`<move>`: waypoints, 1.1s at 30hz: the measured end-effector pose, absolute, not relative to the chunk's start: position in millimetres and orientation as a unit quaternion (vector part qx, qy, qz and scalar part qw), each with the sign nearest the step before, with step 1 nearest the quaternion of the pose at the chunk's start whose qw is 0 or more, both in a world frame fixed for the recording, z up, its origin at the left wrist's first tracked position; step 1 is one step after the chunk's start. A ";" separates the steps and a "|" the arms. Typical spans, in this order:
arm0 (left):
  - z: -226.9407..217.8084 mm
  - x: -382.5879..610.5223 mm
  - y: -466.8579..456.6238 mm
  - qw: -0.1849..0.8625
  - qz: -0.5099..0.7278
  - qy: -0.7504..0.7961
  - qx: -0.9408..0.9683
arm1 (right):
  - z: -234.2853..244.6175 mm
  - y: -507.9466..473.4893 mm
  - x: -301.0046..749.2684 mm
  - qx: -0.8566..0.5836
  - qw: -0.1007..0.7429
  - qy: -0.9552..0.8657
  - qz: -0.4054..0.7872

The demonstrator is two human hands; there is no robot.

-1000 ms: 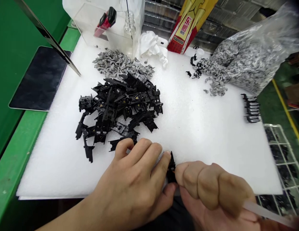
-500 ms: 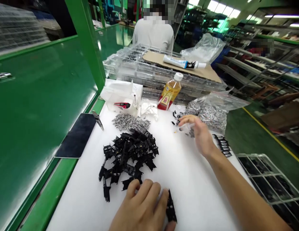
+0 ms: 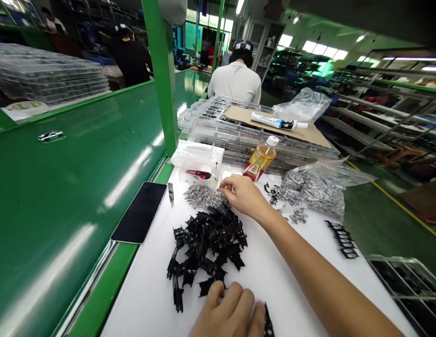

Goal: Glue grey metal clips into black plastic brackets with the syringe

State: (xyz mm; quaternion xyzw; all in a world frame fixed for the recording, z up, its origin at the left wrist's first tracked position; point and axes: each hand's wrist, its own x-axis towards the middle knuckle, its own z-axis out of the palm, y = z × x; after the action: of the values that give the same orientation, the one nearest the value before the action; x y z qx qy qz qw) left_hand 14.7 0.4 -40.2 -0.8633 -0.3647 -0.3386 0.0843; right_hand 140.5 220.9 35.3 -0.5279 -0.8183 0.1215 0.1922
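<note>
My left hand [image 3: 230, 311] rests low on the white work surface, fingers curled. A black plastic part [image 3: 269, 324] shows at its right side, held under the fingers and partly hidden by them. My right hand [image 3: 244, 194] reaches across to the right edge of a heap of small grey pieces [image 3: 202, 195]. Its thumb and fingertips are pinched together; whatever is between them is too small or hidden to make out. Between the hands lies a tangled pile of black plastic parts [image 3: 207, 243].
Behind stand a drink bottle [image 3: 259, 161], a red utility knife [image 3: 198, 174] and stacked clear trays [image 3: 214, 135] bearing a glue tube [image 3: 274, 121]. A bag of grey pieces [image 3: 319, 192] lies right. A phone-like black slab [image 3: 139, 213] and a blade [image 3: 171, 194] lie left. Co-workers sit beyond.
My right hand has moved left from beside the bag to the grey heap, and its fingers have closed to a pinch. The left hand stays on the black part. The view has shifted.
</note>
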 end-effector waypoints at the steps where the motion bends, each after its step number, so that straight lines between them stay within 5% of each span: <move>1: -41.2 15.0 0.9 0.090 -0.344 -0.364 -0.861 | 32.0 226.6 139.6 -0.535 0.174 -0.818 0.122; 8: -42.1 17.5 1.3 0.088 -0.360 -0.371 -0.851 | 23.4 241.1 134.4 -0.560 0.124 -0.808 0.138; 14: -40.1 14.9 1.7 0.076 -0.349 -0.369 -0.858 | 47.9 226.1 140.6 -0.540 0.197 -0.809 0.122; 20: -29.4 11.8 -0.3 0.019 -0.310 -0.366 -0.877 | 73.7 112.8 201.4 -0.465 0.231 -0.839 0.163; 28: -17.4 11.9 -3.1 -0.049 -0.290 -0.369 -0.882 | 31.3 -3.0 259.5 -0.446 0.168 -0.861 0.175; 33: -12.5 12.1 -2.9 -0.069 -0.286 -0.381 -0.876 | 11.0 -17.3 254.6 -0.536 0.218 -0.793 0.189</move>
State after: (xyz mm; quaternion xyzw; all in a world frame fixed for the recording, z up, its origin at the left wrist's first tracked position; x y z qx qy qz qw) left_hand 12.1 -2.9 -12.5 -0.8764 -0.3814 -0.2859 -0.0689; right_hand 254.6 -17.3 11.0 -0.5363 -0.7932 0.1888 0.2181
